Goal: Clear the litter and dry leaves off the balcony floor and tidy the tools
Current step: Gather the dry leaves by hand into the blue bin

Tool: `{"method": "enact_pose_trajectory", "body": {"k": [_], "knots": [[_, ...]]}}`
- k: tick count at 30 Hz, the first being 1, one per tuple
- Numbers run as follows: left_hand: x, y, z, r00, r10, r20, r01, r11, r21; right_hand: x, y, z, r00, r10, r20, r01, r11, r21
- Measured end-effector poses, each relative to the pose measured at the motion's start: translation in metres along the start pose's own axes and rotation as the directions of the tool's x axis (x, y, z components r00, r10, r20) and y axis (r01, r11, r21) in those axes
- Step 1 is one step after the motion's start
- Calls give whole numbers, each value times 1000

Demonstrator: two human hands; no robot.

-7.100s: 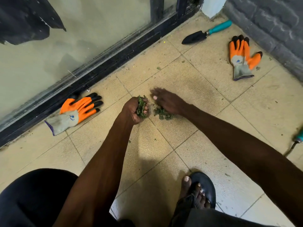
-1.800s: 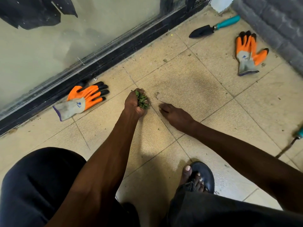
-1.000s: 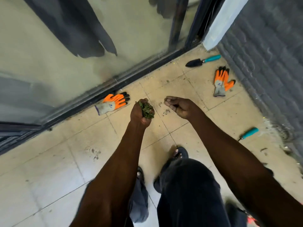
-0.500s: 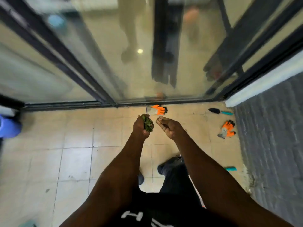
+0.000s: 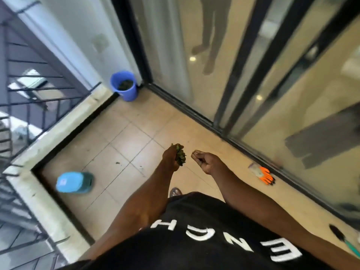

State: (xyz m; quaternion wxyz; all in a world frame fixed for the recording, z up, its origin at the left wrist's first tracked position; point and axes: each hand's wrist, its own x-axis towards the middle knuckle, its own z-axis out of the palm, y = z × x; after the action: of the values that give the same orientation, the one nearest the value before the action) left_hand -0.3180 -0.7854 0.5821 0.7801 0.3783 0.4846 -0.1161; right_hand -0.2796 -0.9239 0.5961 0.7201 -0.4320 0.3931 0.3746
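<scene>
Left hand: the left hand (image 5: 171, 159) is held out in front of the body above the floor, fingers curled tight round a clump of leaves (image 5: 180, 157); green bits stick out on the side facing the other hand.
Right hand: the right hand (image 5: 206, 162) is just beside the left, level with it, fingers curled in with the fingertips drawn together toward the thumb. Whether they pinch some small scrap cannot be told.
Leaves: all in the left fist, raised off the tiles.
Bucket: a blue bucket (image 5: 124, 87) stands well ahead of the fist, in the far corner where the glass door meets the white wall; dark matter lies inside it.
Glove: an orange and grey glove (image 5: 263, 175) lies flat on the tiles to the right of the right hand, close to the door track.
Trowel: a dark trowel (image 5: 340, 237) with a teal handle lies at the right edge, behind the right forearm.
Container: a blurred light-blue container (image 5: 73, 182) sits on the tiles to the left of the left arm, near the low ledge.
Floor: beige tiled floor (image 5: 124, 133) with a few dark specks ahead and left of the fist.
Railing: a dark metal railing (image 5: 29, 98) runs above the ledge at far left.
</scene>
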Motion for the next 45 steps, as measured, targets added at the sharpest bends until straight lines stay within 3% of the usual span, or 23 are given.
{"method": "enact_pose_trajectory", "body": {"k": [6, 12, 31, 35, 41, 45], "knots": [[4, 92, -95, 988, 34, -148, -56, 988, -141, 29, 14, 132, 992, 63, 110, -42, 983, -181], [44, 164, -134, 979, 25, -201, -78, 962, -260, 78, 3, 239, 977, 131, 166, -80, 956, -282], [258, 517, -110, 927, 34, -374, -206, 878, -432, 292, -184, 585, 977, 131, 168, -25, 853, -521], [321, 590, -122, 863, 39, -504, -277, 871, -405, 357, -196, 648, 990, 59, 132, 26, 822, -569], [492, 671, -164, 785, 80, -614, -342, 883, -322, 525, -184, 752, 997, -49, 67, 80, 781, -619], [668, 683, -217, 647, 56, -760, -371, 894, -250, 677, -157, 809, 995, -27, 92, 82, 738, -670]]}}
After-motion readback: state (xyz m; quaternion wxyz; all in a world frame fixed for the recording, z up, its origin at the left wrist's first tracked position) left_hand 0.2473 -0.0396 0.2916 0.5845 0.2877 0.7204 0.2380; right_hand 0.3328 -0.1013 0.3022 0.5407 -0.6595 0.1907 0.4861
